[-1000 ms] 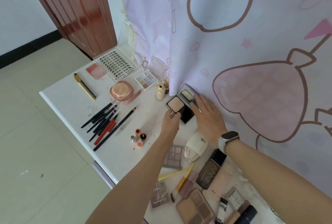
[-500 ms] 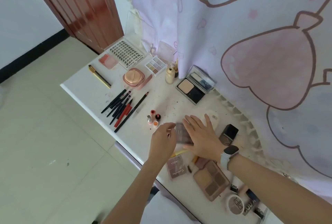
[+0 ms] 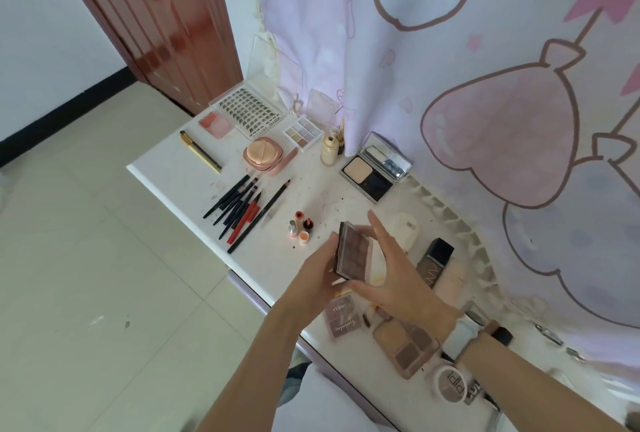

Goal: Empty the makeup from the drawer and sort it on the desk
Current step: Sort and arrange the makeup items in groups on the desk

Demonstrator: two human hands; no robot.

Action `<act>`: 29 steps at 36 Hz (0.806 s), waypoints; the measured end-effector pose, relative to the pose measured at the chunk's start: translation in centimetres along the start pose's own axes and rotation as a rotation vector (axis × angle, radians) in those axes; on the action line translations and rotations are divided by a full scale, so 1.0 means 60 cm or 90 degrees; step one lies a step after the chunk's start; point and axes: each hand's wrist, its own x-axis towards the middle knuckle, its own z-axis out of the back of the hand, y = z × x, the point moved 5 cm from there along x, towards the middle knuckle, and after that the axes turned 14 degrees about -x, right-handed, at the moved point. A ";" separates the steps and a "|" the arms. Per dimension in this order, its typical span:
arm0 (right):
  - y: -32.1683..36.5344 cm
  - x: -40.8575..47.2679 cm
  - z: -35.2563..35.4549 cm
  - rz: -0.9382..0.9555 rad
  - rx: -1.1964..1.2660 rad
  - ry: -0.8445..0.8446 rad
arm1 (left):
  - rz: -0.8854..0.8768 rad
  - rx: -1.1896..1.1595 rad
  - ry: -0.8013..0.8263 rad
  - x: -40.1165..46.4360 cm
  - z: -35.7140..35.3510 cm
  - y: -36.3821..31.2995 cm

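A: You're gripping the brown eyeshadow palette (image 3: 353,253) between your left hand (image 3: 317,274) and right hand (image 3: 391,275), lifted off the white desk (image 3: 166,168).

B: Risk?

A: It's tilted on edge; loosen either hand and I'd expect it to drop toward the small bottles (image 3: 300,227) just beyond your left fingers. Past them lie pencils (image 3: 242,209); a pink cartoon curtain (image 3: 485,85) hangs beyond your right hand, tiled floor (image 3: 86,293) off your left.

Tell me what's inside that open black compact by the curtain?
The open black compact holds a beige powder pan on the left and an empty-looking dark well beside it. Its raised lid carries a mirror. Anything beneath the pan is hidden.
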 end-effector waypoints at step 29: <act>0.032 -0.046 -0.014 -0.153 0.049 0.073 | -0.203 0.058 -0.048 -0.043 0.030 0.008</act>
